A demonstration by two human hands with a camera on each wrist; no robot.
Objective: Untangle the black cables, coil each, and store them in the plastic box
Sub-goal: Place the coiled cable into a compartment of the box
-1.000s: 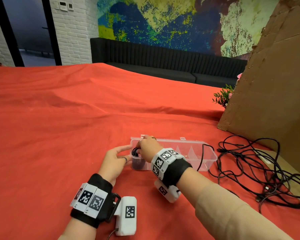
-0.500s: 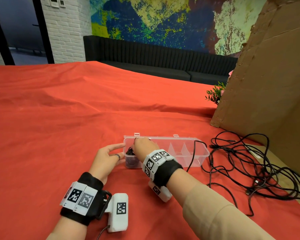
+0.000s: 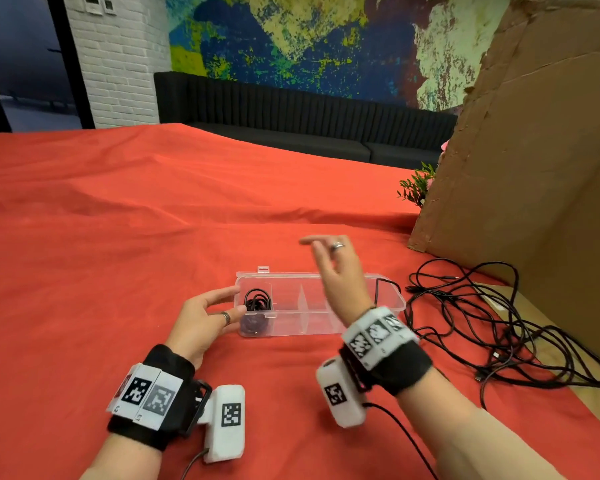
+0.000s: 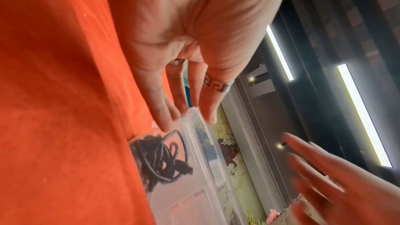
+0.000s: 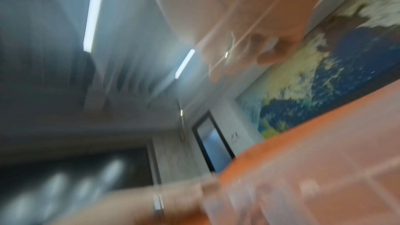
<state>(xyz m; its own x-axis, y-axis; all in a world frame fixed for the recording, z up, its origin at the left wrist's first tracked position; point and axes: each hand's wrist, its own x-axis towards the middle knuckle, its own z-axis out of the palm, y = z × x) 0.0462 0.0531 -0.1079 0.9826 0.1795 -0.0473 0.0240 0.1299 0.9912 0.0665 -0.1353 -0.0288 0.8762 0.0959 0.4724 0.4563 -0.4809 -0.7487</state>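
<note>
A clear plastic box (image 3: 392, 299) with dividers lies on the red cloth. A coiled black cable (image 3: 257, 301) (image 4: 160, 158) sits in its leftmost compartment. My left hand (image 3: 219, 306) rests with straight fingers (image 4: 164, 115) against the box's left end. My right hand (image 3: 329, 261) hovers above the middle of the box, fingers loose, holding nothing; the right wrist view is blurred. A tangle of black cables (image 3: 499, 327) lies to the right of the box, with one strand hanging over the box's right end.
A large tilted cardboard sheet (image 3: 534, 168) stands at the right, behind the tangle. A small green plant (image 3: 416, 185) shows at its left edge. A black sofa (image 3: 291, 116) runs behind the table. Red cloth (image 3: 118, 237) covers the table.
My right hand has let go of the coil in the left compartment and risen up and to the right, above the box. The left hand stays at the box's left end.
</note>
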